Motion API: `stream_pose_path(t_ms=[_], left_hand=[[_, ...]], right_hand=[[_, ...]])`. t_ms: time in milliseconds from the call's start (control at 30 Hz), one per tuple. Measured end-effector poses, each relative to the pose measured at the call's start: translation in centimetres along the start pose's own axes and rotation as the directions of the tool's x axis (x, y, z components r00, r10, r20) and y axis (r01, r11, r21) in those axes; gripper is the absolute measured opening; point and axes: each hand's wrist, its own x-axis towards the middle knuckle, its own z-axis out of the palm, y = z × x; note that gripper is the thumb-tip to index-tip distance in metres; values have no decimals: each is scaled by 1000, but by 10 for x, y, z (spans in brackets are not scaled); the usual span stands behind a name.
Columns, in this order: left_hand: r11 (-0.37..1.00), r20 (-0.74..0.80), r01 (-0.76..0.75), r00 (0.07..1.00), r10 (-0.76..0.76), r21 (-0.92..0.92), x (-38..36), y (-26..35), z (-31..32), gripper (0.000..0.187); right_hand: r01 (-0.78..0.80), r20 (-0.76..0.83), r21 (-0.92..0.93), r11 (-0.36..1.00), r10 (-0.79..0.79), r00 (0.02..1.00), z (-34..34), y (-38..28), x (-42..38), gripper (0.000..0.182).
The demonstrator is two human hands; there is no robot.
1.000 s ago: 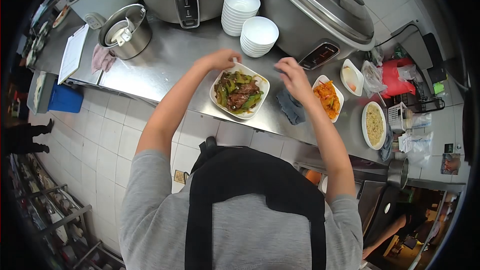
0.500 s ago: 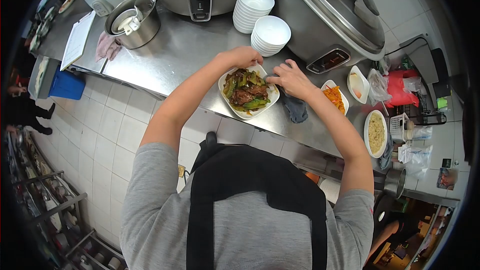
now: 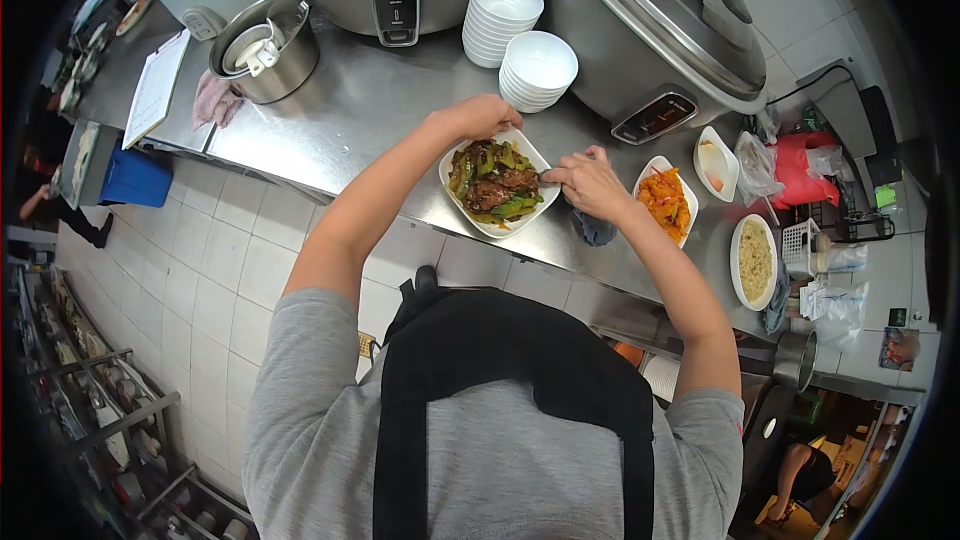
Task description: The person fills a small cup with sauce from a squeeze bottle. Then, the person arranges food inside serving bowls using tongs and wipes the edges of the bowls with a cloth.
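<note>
A square white dish point(image 3: 508, 230) of dark sliced meat and green peppers point(image 3: 500, 183) rests near the counter's front edge. My left hand point(image 3: 487, 117) grips its far rim with bent fingers. At the right rim is my right hand point(image 3: 590, 183), its fingers closed on a dark grey-blue cloth point(image 3: 593, 229) that hangs below the palm. A bit of the cloth shows at the fingertips against the dish. Just right of that hand stands a white dish of orange food point(image 3: 663, 202).
Two stacks of white bowls point(image 3: 538, 68) stand behind the dish, before large rice cookers point(image 3: 396, 10). Rightward are a small white dish point(image 3: 716, 166) and an oval dish of fried rice point(image 3: 754, 260). Leftward sit a steel pot point(image 3: 265, 50), a pink cloth point(image 3: 215, 102) and a clipboard point(image 3: 155, 90).
My right hand has shifted down along the dish's right rim with the cloth. My left hand keeps its hold on the far rim. A person at far left has moved.
</note>
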Motion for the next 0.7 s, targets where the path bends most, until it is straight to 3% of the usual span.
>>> stream_pose_path(t_ms=[133,367,400,433,467,533,567,600,667,700], left_hand=[[999,-20,22,1000,-21,29,-3,5,0,19],[996,-62,88,994,-86,26,-10,2,2,18],[995,-75,95,993,-94,7,-12,1,4,18],[996,-77,93,993,-92,10,-13,-1,4,18],[996,-101,89,991,-89,-6,-15,-3,4,19],[996,-120,90,988,-93,-24,-23,-4,2,21],[991,-139,119,982,-126,-59,-28,-1,0,21],[985,-157,148,974,-161,-93,-34,0,-2,21],[986,-221,137,963,-154,-91,-42,-5,3,19],[989,-287,122,948,-141,-85,-46,-8,6,16]], right_hand=[[-144,48,144,979,139,989,-1,-6,-5,31],[-320,95,196,927,307,947,15,-3,-9,27],[-366,207,576,731,303,930,18,6,-5,26],[-381,302,838,391,248,920,21,13,-2,26],[-378,299,838,393,247,922,23,19,-8,26],[-318,315,945,-81,492,811,0,1,-23,27],[-235,286,958,-164,530,798,2,2,-32,31],[-237,289,957,-166,527,799,6,4,-42,31],[-121,23,987,107,650,760,21,5,-64,31],[-125,28,986,106,646,763,29,-7,-75,31]])
